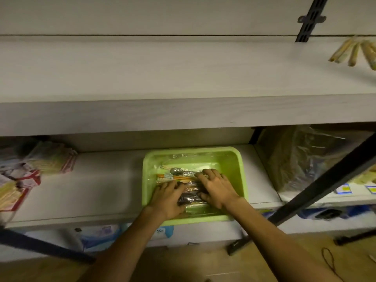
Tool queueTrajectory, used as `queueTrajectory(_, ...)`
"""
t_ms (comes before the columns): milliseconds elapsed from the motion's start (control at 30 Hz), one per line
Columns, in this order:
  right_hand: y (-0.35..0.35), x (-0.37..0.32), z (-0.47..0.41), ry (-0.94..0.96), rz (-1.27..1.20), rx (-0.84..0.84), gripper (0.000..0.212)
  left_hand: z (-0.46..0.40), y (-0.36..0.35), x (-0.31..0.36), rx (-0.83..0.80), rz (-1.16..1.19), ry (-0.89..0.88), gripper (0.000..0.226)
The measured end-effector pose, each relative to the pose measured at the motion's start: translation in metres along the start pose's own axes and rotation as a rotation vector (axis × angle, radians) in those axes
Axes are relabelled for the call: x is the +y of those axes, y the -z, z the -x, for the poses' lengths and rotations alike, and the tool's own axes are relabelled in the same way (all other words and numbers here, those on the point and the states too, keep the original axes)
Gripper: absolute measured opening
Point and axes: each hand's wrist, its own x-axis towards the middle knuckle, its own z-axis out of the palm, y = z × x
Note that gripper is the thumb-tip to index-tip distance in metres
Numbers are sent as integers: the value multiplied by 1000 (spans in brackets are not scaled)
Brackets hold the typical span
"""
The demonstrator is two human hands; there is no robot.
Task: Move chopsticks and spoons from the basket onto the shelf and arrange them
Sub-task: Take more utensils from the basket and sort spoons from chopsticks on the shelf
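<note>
Hands, left and right, lie spread on wrapped packs in the basket; I'd gather them evenly before lifting.

Basket sat on lower shelf, wrapped chopsticks and spoons inside. Chopstick packs lay far right on upper shelf. Packets stacked left of basket.

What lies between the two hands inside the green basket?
In the head view, wrapped packs of spoons and chopsticks lie between the left hand and the right hand, inside the green basket.
</note>
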Motion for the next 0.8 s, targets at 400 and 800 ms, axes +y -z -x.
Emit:
queueTrajectory(400, -3, 5, -18, -12, -153, -97, 75, 11, -8, 1, 110, 61, 71, 61)
queueTrajectory(800, -2, 10, -32, 12, -259, -201, 61, 0, -1, -2, 71, 103, 56, 49)
